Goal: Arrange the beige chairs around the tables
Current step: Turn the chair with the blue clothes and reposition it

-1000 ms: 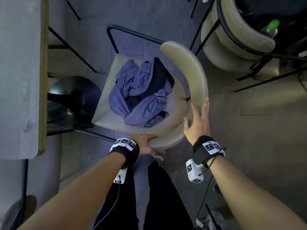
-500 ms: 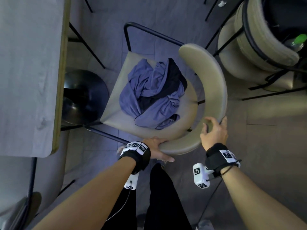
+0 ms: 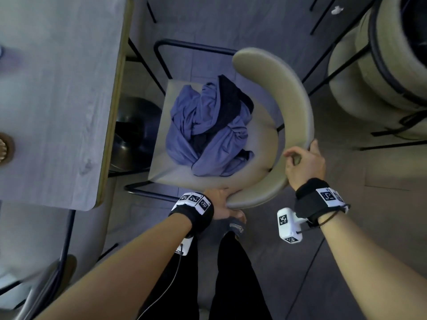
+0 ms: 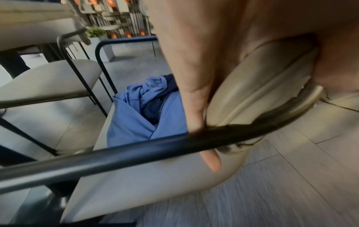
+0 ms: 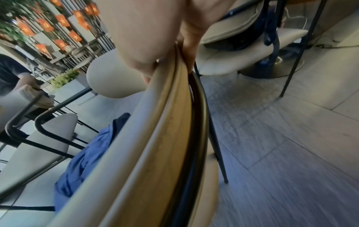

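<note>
Head view: beige chair (image 3: 258, 125) sits just beside the long edge of the grey table (image 3: 57, 100), seat front angled twd the table, curved backrest on the side away from it & nearest the person. Both hands on that backrest. Right hand (image 3: 305, 167) wraps the rim on the right-hand part of the curve, thumb inside, fingers over the outer face; right wrist view confirms fingers curled over the top edge w/ the black frame tube running just under it. Left hand (image 3: 221, 204) holds the near end of the backrest low down; left wrist view shows a thumb (image 4: 194, 95) pressed along the padded shell and the rest of the hand curled round its end, close to the black frame tube (image 4: 136, 155). Handling, my guess: padded shell on thin metal legs, so stiff and prob moderate weight, not fragile; smooth upholstery could slip a bit, so a grip where pad meets tube is the firm spot, two hands spread across the curve to steer it. Legs likely to scrape or catch on floor tile joints if dragged. Seat acts as the only carrier here: a loose blue garment (image 3: 208, 130) w/ a darker piece in it, bunched mid-seat, could slide off if chair tips. Second beige chair (image 3: 379, 65) at right, well apart; something dark in it, can't tell what.
</note>
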Demonstrator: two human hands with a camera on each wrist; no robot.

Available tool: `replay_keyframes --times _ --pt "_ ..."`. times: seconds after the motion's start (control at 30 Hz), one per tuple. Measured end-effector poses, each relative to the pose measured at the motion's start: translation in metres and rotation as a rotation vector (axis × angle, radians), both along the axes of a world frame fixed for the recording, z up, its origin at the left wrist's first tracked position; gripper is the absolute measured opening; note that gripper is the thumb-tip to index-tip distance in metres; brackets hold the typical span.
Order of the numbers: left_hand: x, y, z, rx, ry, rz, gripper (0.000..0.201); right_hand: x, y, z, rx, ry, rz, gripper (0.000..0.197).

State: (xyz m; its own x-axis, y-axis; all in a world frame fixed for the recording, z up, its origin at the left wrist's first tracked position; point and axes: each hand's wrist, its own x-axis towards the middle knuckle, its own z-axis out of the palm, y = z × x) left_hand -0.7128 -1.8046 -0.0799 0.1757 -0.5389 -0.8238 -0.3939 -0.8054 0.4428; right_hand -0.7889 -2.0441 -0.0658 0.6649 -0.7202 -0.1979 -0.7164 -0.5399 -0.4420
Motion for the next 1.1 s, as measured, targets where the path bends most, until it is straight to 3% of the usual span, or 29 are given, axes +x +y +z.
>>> replay_keyframes --times 0.13,0.27,0.37,0.83,1.0,1.1 --pt "-0.011 0.003 0.000 0.005 -0.057 -0.072 0.083 -0.016 0.003 -0.005 0.027 0.043 0.030 0.020" --pt "0.000 0.037 0.003 0.016 -0.101 0.015 0.085 -0.019 0.003 -0.010 0.023 0.012 0.043 0.021" --pt "0.009 0.068 0.002 0.116 -0.169 -0.010 0.070 -0.022 0.004 -0.013 0.012 0.007 0.059 0.021" --pt "0.014 0.093 0.003 0.181 -0.300 -0.123 0.088 -0.022 0.037 -0.008 -0.043 0.026 0.056 0.015" --pt "-0.019 0.124 -0.003 0.137 -0.176 0.023 0.094 -0.011 0.052 -0.003 -0.058 0.060 0.171 0.013" --pt "-0.029 0.147 -0.009 0.159 -0.201 0.076 0.097 -0.004 0.077 -0.003 -0.066 0.054 0.168 0.012"
